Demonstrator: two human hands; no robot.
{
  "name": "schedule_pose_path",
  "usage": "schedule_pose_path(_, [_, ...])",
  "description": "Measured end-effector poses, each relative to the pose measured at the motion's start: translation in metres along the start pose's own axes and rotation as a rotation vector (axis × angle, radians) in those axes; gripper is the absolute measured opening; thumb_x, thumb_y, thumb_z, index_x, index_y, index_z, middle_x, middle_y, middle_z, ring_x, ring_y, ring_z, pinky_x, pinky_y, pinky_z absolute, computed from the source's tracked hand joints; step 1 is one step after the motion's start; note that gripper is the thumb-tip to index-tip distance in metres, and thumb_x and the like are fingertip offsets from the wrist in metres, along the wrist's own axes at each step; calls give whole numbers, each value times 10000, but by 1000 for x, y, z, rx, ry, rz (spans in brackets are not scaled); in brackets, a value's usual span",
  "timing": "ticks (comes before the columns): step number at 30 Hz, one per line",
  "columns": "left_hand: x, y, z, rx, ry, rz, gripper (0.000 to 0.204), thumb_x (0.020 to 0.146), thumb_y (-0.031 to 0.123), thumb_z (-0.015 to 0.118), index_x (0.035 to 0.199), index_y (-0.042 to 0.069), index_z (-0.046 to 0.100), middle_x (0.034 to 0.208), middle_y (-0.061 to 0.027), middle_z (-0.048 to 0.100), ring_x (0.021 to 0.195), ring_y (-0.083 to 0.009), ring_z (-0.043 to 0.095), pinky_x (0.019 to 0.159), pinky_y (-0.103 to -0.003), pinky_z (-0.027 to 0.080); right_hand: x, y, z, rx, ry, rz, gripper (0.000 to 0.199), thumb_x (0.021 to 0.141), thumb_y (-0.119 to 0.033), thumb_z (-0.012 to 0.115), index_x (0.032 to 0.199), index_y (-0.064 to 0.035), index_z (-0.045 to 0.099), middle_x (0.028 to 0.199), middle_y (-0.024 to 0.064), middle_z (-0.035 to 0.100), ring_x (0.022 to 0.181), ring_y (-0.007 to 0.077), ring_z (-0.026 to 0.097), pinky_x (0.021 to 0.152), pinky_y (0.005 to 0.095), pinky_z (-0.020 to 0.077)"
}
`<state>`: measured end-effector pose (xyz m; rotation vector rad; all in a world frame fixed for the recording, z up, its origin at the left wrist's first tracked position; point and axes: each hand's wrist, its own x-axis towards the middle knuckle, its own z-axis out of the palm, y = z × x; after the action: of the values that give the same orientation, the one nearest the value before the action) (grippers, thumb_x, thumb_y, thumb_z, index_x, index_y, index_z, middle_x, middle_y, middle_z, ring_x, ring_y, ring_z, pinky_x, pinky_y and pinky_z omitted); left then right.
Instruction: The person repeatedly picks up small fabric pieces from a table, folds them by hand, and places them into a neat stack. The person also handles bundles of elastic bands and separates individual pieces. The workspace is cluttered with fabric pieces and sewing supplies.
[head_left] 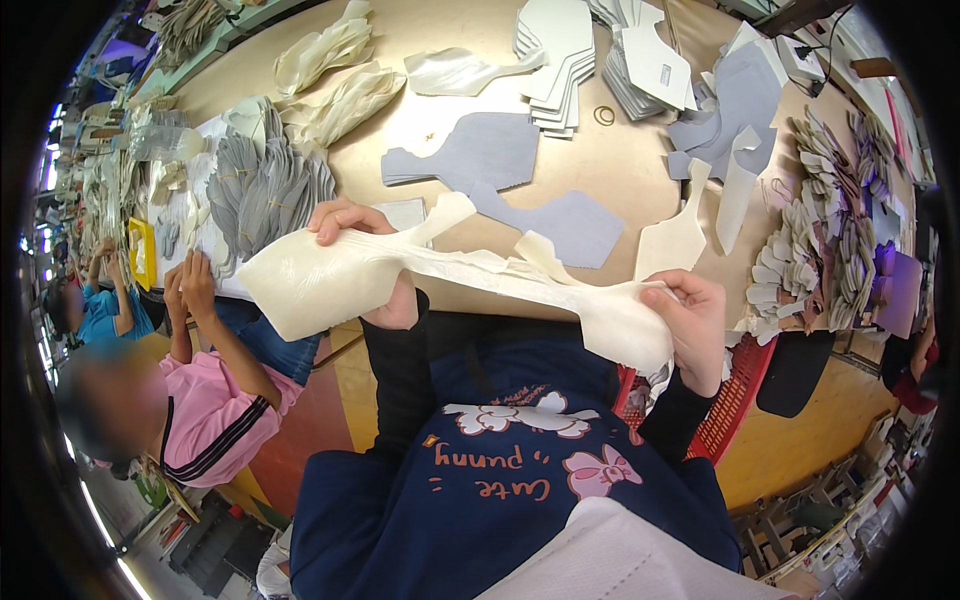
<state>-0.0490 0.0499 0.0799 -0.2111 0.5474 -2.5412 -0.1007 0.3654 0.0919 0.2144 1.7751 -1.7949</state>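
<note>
Left grip [398,304] and right grip [697,325] clasp a cream piece [325,290] over the near edge of the table [618,162], partly bare beyond

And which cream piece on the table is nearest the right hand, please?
The flared cream piece just beyond the right hand; the other cream pieces lie farther off.

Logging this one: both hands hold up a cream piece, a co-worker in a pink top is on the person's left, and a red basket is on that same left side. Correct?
Not quite: the red basket is on the person's right, as the head view shows. The left hand and right hand do hold the cream piece, and the co-worker is on the left.
</note>
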Motion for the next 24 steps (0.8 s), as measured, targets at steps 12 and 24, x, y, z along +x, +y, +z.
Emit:
schedule_pose_path(12, [-34, 18, -47, 520, -255, -538, 195, 966, 37, 614, 966, 140, 448, 718, -41, 598, 803, -240, 663, 1035, -487, 417, -7, 13, -66, -168, 62, 87, 153, 881, -49, 716, 983, 65, 709, 865, 102, 734, 738, 128, 696, 663, 243, 542])
schedule_pose_path(24, [6, 56, -21, 2524, -1429, -913, 272, 746, -13, 629, 978, 104, 712, 1076, -7, 659, 1162, -231, 605, 1122, -462, 388, -1, 23, -8, -1082, 107, -660, 483, 736, -137, 839, 1187, -80, 677, 1148, 89, 661, 1128, 299, 578, 975, 418, 425])
